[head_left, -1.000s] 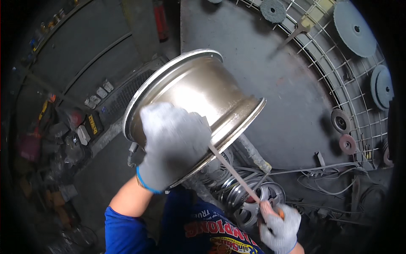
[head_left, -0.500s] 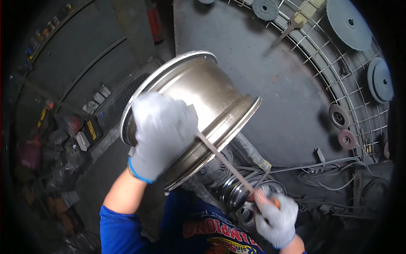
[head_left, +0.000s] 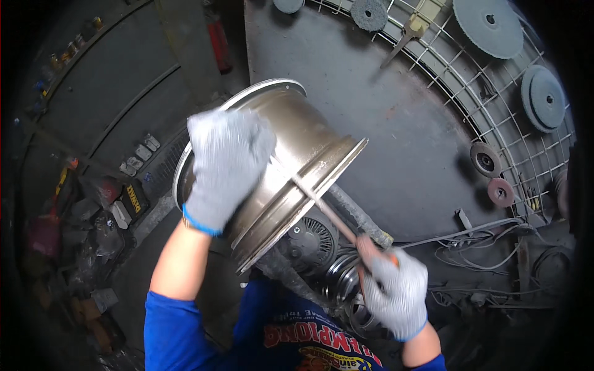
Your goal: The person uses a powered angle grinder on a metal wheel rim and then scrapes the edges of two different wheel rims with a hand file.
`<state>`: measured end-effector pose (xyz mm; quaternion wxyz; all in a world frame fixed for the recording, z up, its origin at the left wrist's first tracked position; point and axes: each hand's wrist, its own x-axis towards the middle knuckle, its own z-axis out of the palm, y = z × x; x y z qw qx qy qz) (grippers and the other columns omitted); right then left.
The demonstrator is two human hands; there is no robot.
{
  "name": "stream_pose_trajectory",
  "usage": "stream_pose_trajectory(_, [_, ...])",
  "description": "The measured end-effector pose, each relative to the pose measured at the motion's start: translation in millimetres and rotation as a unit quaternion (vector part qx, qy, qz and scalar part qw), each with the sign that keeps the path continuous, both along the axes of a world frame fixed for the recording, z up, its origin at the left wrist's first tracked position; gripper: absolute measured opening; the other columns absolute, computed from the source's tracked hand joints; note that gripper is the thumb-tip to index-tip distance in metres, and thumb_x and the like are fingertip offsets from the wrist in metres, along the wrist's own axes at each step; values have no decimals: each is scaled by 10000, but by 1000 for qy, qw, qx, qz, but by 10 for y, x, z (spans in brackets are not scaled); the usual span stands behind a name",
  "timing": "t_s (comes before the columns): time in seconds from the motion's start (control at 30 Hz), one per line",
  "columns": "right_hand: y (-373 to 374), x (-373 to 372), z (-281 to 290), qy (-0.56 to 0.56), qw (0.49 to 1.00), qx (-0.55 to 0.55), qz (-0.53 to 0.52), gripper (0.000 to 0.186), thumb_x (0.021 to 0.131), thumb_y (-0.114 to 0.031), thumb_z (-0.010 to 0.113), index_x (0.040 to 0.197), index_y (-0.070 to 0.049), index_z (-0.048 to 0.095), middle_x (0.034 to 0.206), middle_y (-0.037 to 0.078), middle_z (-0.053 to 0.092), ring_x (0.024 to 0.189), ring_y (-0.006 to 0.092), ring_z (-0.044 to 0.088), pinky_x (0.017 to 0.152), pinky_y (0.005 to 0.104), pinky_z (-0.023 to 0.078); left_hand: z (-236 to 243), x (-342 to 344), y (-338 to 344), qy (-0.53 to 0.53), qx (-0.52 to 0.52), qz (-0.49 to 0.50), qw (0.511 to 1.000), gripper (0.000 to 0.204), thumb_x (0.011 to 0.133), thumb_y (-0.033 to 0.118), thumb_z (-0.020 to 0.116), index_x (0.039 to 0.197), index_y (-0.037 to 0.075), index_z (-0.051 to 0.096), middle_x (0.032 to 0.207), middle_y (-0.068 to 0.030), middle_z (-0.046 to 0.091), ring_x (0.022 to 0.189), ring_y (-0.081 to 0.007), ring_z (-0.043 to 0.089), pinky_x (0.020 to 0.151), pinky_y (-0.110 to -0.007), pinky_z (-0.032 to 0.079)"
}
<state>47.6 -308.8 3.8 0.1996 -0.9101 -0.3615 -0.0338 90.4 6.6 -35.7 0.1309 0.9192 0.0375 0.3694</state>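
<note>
A metal wheel rim (head_left: pixel 303 120) lies tilted on its side before me, its barrel shiny and its edges whitish. A narrow brownish strip (head_left: pixel 331 213), like abrasive cloth, stretches straight across the barrel and the nearer lip. Gripping the strip's far end is my left hand (head_left: pixel 229 167), closed, in a grey-white glove with a blue cuff, over the barrel. Past the rim's lip, lower right, my right hand (head_left: pixel 397 290), gloved alike, is closed on the other end, with a bit of strip hanging below the fingers. The left fingertips are mostly hidden.
A grey post (head_left: pixel 356 213) stands under the rim. More wheels (head_left: pixel 309 241) lie below it. Abrasive discs (head_left: pixel 489 28) and a brush-like tool (head_left: pixel 411 31) hang on a wire grid at the right. Loose cables (head_left: pixel 482 263) run at the lower right; a tool case (head_left: pixel 131 198) sits left.
Both hands have moved away from me, the left one farther over the barrel and the right one closer to the rim's lip. The strip has slid along with them. The view has shifted a little.
</note>
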Motion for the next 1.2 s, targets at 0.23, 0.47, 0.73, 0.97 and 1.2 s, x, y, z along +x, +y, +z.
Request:
stream_pose_trajectory(0.23, [83, -82, 2, -8, 1000, 6, 19, 489, 767, -12, 813, 1249, -77, 760, 770, 156, 654, 633, 332, 646, 578, 396, 510, -4, -95, -11, -30, -76, -6, 997, 370, 895, 198, 654, 570, 59, 545, 569, -168, 544, 541, -345, 562, 613, -461, 418])
stream_pose_trajectory(0.47, [-368, -486, -133, -9, 999, -8, 44, 544, 709, -115, 790, 1253, -136, 790, 720, 59, 564, 550, 224, 558, 520, 390, 437, -158, -592, -309, -76, -45, -31, 996, 329, 836, 139, 721, 578, 40, 544, 543, -142, 491, 558, -359, 548, 596, -444, 430])
stream_pose_trajectory(0.73, [-32, -325, -59, -9, 995, -58, 75, 572, 743, -142, 793, 1310, -205, 762, 797, 66, 558, 625, 249, 600, 561, 401, 456, -224, -679, -96, -52, -108, 67, 991, 293, 883, 190, 728, 662, 40, 607, 617, -152, 546, 602, -353, 569, 638, -452, 431])
stream_pose_trajectory(0.97, [-89, -422, -96, -9, 997, -26, 68, 619, 750, -114, 785, 1365, -142, 722, 852, 93, 592, 630, 254, 618, 557, 389, 512, -289, -546, -172, -80, -162, 38, 983, 248, 885, 189, 732, 694, 62, 638, 646, -148, 607, 645, -361, 627, 652, -484, 452])
stream_pose_trajectory(1.2, [33, -346, -115, 23, 992, -70, 98, 611, 780, -160, 786, 1386, -180, 716, 877, 91, 599, 654, 249, 620, 548, 389, 498, -296, -567, -78, -73, -161, 73, 982, 356, 936, 173, 690, 683, -21, 531, 630, -210, 493, 575, -362, 515, 571, -444, 385])
